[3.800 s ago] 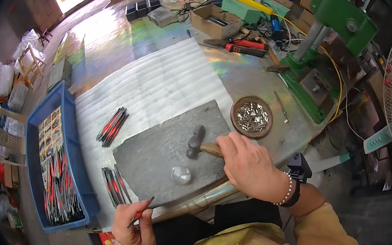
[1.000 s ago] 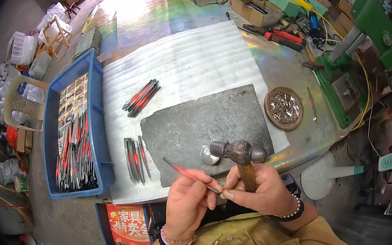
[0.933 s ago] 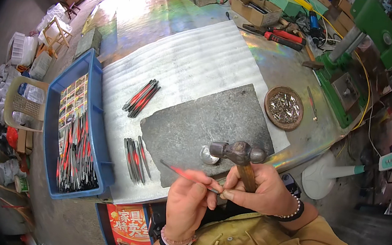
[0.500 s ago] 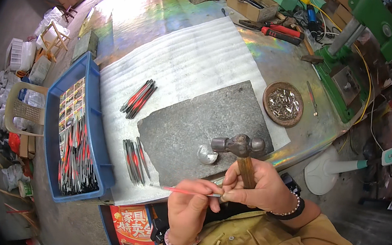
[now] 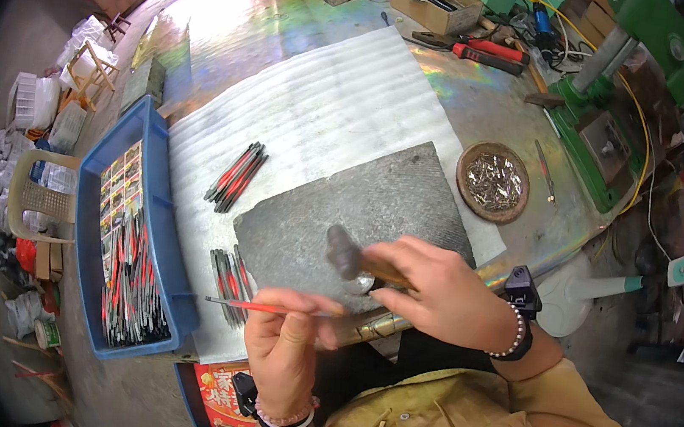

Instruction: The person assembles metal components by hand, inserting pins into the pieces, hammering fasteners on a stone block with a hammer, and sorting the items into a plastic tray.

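My left hand (image 5: 284, 347) is pinching a slim red-and-black rod (image 5: 227, 303), which lies sideways in the fingers. Its left end sticks out over a row of similar rods (image 5: 225, 272) on the white foam sheet. My right hand (image 5: 455, 300) is wrapped round the wooden handle of a hammer (image 5: 345, 253). The hammer head is blurred and hangs over the near part of a grey stone slab (image 5: 362, 190). Partly hidden behind the hammer is a shiny round metal piece (image 5: 361, 283) on the slab.
A second bundle of rods (image 5: 236, 177) lies on the foam sheet (image 5: 305, 98). At left stands a blue tray (image 5: 186, 314) with many rods. A round bowl of metal bits (image 5: 493, 182) sits right of the slab, near a green press (image 5: 599, 134) and pliers (image 5: 485, 57).
My hands have drawn apart. The right one has swung the hammer left and tilted it over towards the round metal piece. My left hand has shifted left and slightly away with the rod.
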